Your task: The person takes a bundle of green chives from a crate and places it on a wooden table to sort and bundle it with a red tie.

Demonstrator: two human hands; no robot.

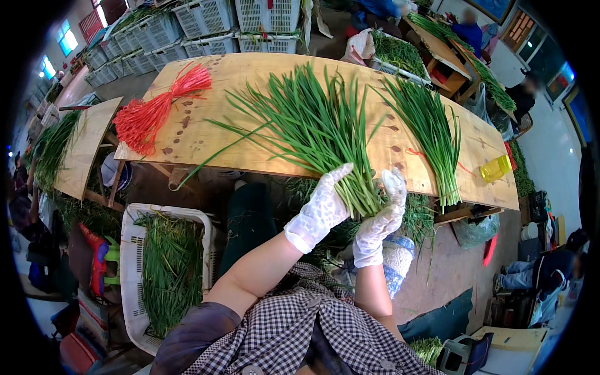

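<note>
Both my hands wear thin whitish gloves. My left hand (pixel 325 205) is closed round the lower stems of a large bunch of green chives (pixel 319 119), whose leaves fan out across the wooden table (pixel 231 81). On the other side of the pale stem ends is my right hand (pixel 382 215), fingers stretched upward and palm against the cut ends. A second bunch of chives (pixel 431 134) lies to the right, with a thin red tie (pixel 415 152) beside its stems. A pile of red plastic ties (pixel 159 112) rests at the table's left end.
A yellow plastic container (pixel 495 168) stands at the table's right end. Left of my legs is a white crate (pixel 131 269) with loose greens. Stacked pale crates (pixel 203 15) rise behind the table. Other people work at tables on the right.
</note>
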